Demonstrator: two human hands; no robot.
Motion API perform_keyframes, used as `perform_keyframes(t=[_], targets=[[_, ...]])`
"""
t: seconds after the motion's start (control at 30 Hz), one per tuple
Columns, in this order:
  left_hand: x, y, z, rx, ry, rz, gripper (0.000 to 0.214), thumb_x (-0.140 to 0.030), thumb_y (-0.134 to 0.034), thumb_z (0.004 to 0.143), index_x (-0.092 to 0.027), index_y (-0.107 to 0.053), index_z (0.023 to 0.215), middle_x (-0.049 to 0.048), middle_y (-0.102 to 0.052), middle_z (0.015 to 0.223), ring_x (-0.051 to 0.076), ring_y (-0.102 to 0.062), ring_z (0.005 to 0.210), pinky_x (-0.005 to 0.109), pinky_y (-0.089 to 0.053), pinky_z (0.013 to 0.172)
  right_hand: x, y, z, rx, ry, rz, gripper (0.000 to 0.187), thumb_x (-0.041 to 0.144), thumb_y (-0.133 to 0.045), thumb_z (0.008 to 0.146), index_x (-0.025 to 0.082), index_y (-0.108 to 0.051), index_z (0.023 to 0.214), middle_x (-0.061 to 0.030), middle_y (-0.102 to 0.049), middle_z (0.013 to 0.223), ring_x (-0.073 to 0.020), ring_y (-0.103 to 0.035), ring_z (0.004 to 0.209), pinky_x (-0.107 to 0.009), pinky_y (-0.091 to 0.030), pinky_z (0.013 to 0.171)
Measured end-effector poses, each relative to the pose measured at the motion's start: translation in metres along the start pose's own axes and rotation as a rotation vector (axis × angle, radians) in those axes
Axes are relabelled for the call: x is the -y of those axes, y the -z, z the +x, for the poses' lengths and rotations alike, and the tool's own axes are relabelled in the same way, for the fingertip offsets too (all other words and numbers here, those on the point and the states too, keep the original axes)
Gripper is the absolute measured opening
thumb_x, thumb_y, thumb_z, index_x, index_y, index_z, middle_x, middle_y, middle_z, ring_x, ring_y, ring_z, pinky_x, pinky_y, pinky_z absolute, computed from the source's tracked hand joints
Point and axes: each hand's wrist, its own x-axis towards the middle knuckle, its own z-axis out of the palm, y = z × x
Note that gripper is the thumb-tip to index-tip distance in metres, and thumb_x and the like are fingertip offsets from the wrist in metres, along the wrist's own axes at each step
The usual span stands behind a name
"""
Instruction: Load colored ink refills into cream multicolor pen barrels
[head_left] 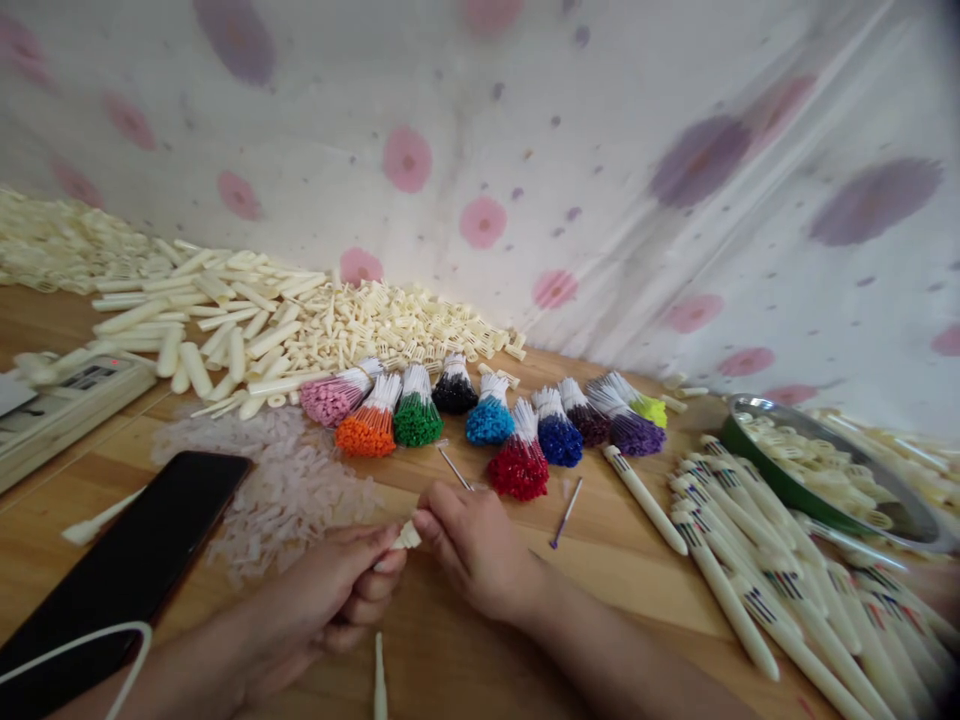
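My left hand point(360, 575) is closed around a small cream plastic pen part point(407, 537), whose stepped end shows between the fingertips. Against that end my right hand point(480, 545) is pinched; what lies inside its fingers is hidden. Just behind the right knuckles, a thin pen refill point(453, 467) slants on the wood. To the right lies another refill with a purple end point(566, 513). Beyond the hands stand bundles of refills with coloured ends, among them a red bundle point(519, 460), an orange one point(367, 425) and a blue one point(557, 432).
Cream pen barrels point(217, 330) and small parts point(375, 320) are heaped at the back left. Clear plastic bits point(281, 490) lie beside a black phone point(142, 540). Multicolour pens point(750, 560) and a green-sided metal bowl point(787, 485) are at right. A power strip point(75, 410) sits at left.
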Motion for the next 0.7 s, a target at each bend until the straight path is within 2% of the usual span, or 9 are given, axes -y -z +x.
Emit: perform_keyframes(t=[0.1,0.23,0.3,0.4,0.47,0.53,0.6,0.63,0.7], targets=[[0.0012,0.0026,0.0021,0.025,-0.001,-0.014,0.049,-0.061,-0.063,0.058,-0.022,-0.034,0.058,-0.0142,-0.019,0.046,0.004,-0.004,0.041,0.019,0.002,0.037,-0.0004,-0.0006,-0.0002,-0.039,-0.095,-0.021,0.042,0.041,-0.026,0.096,0.020,-0.046,0.066,0.0004,-0.050,0.056,-0.0115,-0.042,0.048,-0.023,-0.027,0.048],[0.0018,0.0061,0.0030,0.128,0.013,-0.072,0.047,-0.056,-0.066,0.059,-0.021,-0.034,0.059,-0.0143,-0.018,0.046,0.004,-0.002,0.042,0.017,0.002,0.036,0.0004,0.0034,-0.0011,0.007,0.094,0.013,0.032,0.035,-0.024,0.096,0.019,-0.049,0.085,-0.0035,-0.058,0.074,-0.0137,-0.050,0.064,-0.023,-0.035,0.058],[0.0015,0.0058,0.0025,0.153,0.044,-0.080,0.048,-0.056,-0.067,0.057,-0.021,-0.034,0.059,-0.0144,-0.017,0.045,0.005,-0.001,0.042,0.017,0.002,0.035,0.0020,0.0020,-0.0013,0.004,0.112,-0.049,0.033,0.033,-0.023,0.096,0.019,-0.049,0.081,-0.0039,-0.057,0.073,-0.0143,-0.049,0.064,-0.024,-0.034,0.057],[0.0021,0.0039,0.0019,0.113,0.048,-0.064,0.049,-0.058,-0.066,0.057,-0.021,-0.035,0.058,-0.0142,-0.018,0.045,0.005,-0.002,0.042,0.017,0.003,0.035,0.0046,-0.0025,-0.0023,-0.017,-0.078,-0.030,0.041,0.038,-0.023,0.096,0.020,-0.044,0.066,0.0002,-0.048,0.058,-0.0121,-0.041,0.051,-0.023,-0.027,0.048],[0.0030,0.0041,0.0021,0.096,0.025,-0.066,0.048,-0.058,-0.065,0.059,-0.021,-0.035,0.058,-0.0141,-0.018,0.046,0.005,-0.002,0.043,0.017,0.003,0.035,0.0054,-0.0026,-0.0034,-0.013,-0.162,0.070,0.041,0.039,-0.024,0.096,0.020,-0.042,0.064,0.0021,-0.044,0.055,-0.0109,-0.038,0.049,-0.022,-0.026,0.046],[0.0038,0.0056,0.0025,0.120,0.011,-0.089,0.046,-0.056,-0.065,0.061,-0.021,-0.036,0.059,-0.0140,-0.018,0.047,0.005,-0.002,0.043,0.016,0.003,0.035,0.0056,0.0001,-0.0039,-0.007,-0.111,0.141,0.034,0.036,-0.026,0.096,0.020,-0.045,0.073,0.0014,-0.047,0.062,-0.0111,-0.041,0.054,-0.021,-0.031,0.050],[0.0040,0.0071,0.0030,0.153,0.013,-0.111,0.044,-0.053,-0.066,0.062,-0.021,-0.036,0.060,-0.0139,-0.018,0.047,0.004,-0.002,0.043,0.016,0.002,0.035,0.0059,0.0026,-0.0034,0.001,-0.001,0.114,0.026,0.030,-0.026,0.095,0.019,-0.046,0.082,-0.0012,-0.051,0.071,-0.0125,-0.045,0.062,-0.022,-0.034,0.056],[0.0039,0.0073,0.0032,0.155,0.014,-0.112,0.043,-0.052,-0.066,0.062,-0.021,-0.037,0.060,-0.0139,-0.018,0.047,0.004,-0.002,0.042,0.016,0.002,0.035,0.0061,0.0028,-0.0028,0.002,0.029,0.078,0.025,0.029,-0.027,0.094,0.019,-0.046,0.082,-0.0020,-0.051,0.073,-0.0130,-0.045,0.063,-0.023,-0.034,0.057],[0.0036,0.0062,0.0033,0.112,0.015,-0.084,0.045,-0.055,-0.065,0.061,-0.021,-0.036,0.059,-0.0141,-0.018,0.046,0.004,-0.003,0.042,0.016,0.002,0.036,0.0067,0.0011,-0.0018,0.004,-0.016,0.030,0.029,0.030,-0.027,0.094,0.019,-0.044,0.072,-0.0009,-0.049,0.067,-0.0124,-0.042,0.058,-0.023,-0.031,0.053]])
